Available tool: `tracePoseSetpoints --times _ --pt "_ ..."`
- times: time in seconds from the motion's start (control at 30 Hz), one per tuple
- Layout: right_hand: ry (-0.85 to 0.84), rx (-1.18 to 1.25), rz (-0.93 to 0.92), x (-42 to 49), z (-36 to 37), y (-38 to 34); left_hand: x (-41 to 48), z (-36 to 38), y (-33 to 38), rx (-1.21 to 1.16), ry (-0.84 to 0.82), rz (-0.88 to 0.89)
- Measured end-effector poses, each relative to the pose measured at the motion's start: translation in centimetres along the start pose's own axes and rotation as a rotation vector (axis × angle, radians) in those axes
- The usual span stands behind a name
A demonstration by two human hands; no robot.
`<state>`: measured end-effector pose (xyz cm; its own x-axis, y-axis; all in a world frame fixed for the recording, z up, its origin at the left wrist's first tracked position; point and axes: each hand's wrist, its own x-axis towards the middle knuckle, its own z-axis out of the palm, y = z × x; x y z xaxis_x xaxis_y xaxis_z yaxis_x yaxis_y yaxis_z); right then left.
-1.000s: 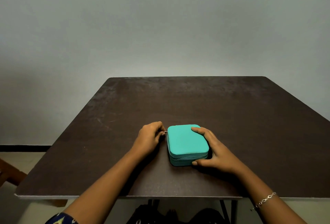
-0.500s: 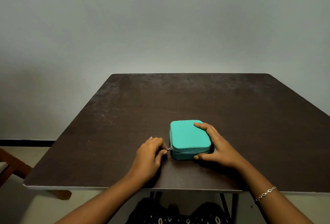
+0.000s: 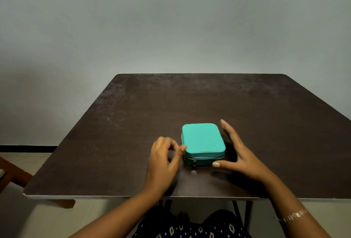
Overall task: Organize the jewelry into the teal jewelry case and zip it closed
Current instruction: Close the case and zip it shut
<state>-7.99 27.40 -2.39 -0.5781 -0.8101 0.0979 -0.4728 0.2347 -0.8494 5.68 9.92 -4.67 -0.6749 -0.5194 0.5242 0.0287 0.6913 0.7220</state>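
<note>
The teal jewelry case (image 3: 202, 140) lies closed on the dark brown table (image 3: 133, 123), near its front edge. Its small metal zipper pull (image 3: 194, 162) hangs at the front left corner, with no fingers on it. My left hand (image 3: 163, 160) hovers just left of the case, its fingers loosely curled and holding nothing; one fingertip is close to the case's left edge. My right hand (image 3: 239, 154) is spread beside the right side of the case, fingers straight and off the lid, the thumb tip against the front right corner. No loose jewelry is visible on the table.
A bracelet (image 3: 293, 216) sits on my right wrist. The table's front edge (image 3: 114, 197) runs just below my hands. A wooden chair part (image 3: 11, 173) shows at the far left, and dark patterned clothing (image 3: 190, 228) under the table.
My left hand drew the zipper pull down the case's left side to the front corner and let go. My right hand lifted its fingers off the lid and opened out.
</note>
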Motion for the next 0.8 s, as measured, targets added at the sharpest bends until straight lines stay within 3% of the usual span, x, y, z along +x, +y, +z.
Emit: tracePoseSetpoints --times 0.1,0.17,0.3,0.5,0.8 --pt "0.479 -0.020 -0.078 -2.7 1.9 -1.1 1.4 0.0 -0.4 -0.116 -0.073 -0.116" --pt "0.678 -0.063 -0.121 -4.1 4.1 -1.5 1.9 0.3 -0.3 -0.128 -0.222 -0.162" --pt "0.615 -0.318 -0.088 -4.5 8.1 -1.4 2.8 1.0 0.1 -0.160 -0.436 -0.222" --pt "0.625 -0.686 0.011 -2.2 9.3 -1.8 3.0 1.1 -0.1 -0.168 -0.530 -0.234" --pt "0.709 -0.713 0.100 -1.7 10.5 -2.5 2.8 1.3 0.0 -0.147 -0.520 -0.239"
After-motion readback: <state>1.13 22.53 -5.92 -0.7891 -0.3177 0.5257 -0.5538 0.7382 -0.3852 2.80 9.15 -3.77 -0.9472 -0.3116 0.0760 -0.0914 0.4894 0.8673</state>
